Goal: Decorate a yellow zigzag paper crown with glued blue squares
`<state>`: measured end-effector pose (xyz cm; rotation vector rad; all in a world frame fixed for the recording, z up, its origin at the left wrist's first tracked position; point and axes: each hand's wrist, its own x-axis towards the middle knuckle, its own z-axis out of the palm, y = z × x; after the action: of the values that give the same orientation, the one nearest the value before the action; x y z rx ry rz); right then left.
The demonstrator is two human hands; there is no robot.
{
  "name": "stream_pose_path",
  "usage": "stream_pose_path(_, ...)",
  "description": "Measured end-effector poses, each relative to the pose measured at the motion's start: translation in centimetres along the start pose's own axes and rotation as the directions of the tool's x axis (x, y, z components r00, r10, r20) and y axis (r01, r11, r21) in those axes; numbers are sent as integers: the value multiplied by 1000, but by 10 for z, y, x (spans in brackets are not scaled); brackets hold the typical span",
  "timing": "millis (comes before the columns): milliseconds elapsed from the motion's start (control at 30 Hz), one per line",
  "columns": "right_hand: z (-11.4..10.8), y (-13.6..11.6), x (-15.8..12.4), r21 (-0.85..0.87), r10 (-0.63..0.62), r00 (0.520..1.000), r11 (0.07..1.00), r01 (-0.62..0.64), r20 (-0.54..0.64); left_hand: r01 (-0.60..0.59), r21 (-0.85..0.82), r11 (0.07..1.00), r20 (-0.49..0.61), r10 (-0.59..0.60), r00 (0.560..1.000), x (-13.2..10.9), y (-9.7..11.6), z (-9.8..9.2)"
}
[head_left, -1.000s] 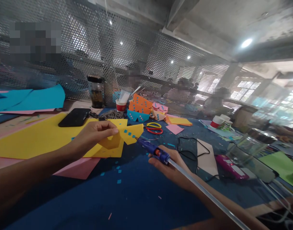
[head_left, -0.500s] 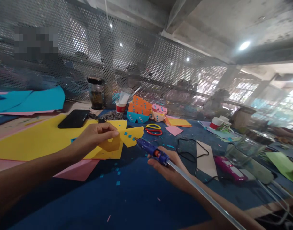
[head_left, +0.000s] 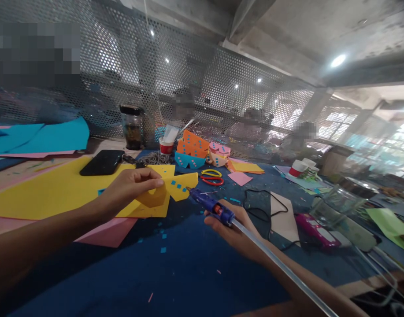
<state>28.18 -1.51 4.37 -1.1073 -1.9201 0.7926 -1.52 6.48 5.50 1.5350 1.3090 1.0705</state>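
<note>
My left hand (head_left: 131,187) pinches a folded yellow paper piece (head_left: 177,186) dotted with small blue squares, holding it just above the table. My right hand (head_left: 236,229) grips a blue hot glue gun (head_left: 211,206) with a long clear glue stick (head_left: 281,264) running back from it. The gun's nozzle touches the lower right edge of the yellow paper piece. Its black cable (head_left: 257,200) loops on the blue table cover (head_left: 188,268) behind my right hand.
A large yellow sheet (head_left: 46,191) with a black phone (head_left: 102,161) lies left, over pink paper (head_left: 105,231). Finished paper pieces (head_left: 195,152), scissors (head_left: 212,177), a red cup (head_left: 166,145) and a dark jar (head_left: 133,127) stand before a perforated metal screen (head_left: 205,83). Right: pink device (head_left: 316,230), paper cups (head_left: 302,168), clear plastic items.
Almost nothing has moved; the glue gun's nozzle stays at the paper's edge, with only a slight shift of the camera view.
</note>
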Motion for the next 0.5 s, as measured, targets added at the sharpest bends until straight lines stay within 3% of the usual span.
stream_pose_path(500,-1,2,1,-56,14,999,998,-12,30,5,-46,999,39,-4,999,2,-8,-2)
